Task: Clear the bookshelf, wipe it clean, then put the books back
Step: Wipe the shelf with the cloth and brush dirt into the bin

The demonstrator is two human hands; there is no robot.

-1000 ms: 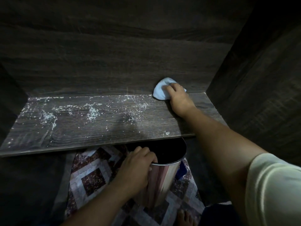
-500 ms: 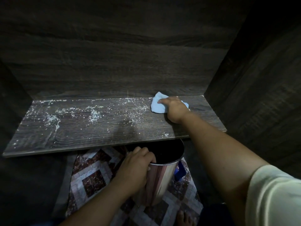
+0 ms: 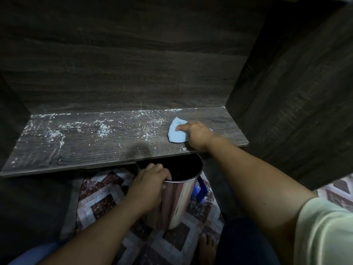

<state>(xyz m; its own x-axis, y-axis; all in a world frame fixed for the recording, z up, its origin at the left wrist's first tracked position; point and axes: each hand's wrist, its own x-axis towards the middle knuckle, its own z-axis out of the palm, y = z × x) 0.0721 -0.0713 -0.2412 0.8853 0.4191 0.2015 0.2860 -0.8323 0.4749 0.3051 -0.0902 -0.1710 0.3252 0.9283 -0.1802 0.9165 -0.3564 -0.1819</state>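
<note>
- White crumbs (image 3: pixel 103 130) are seen scattered over the dark shelf board (image 3: pixel 80 150), thickest from 9 to 12 o'clock.
- A steel bin (image 3: pixel 177 199) is held under the shelf's front edge, its rim clamped by the left hand (image 3: pixel 150 185); the contents are lost in shadow.
- A blue cloth (image 3: pixel 176 133) is pressed flat at 1 o'clock by the right hand (image 3: pixel 198 135), fingers closed on it.

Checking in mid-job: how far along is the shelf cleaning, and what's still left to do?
Done: the shelf holds no books, so clearing looks finished. In hand: the right hand presses a blue cloth on the shelf's right end, while the left hand grips a metal bin at the rim, under the front edge. Left: white crumbs cover the middle and left; no books are in view.
</note>
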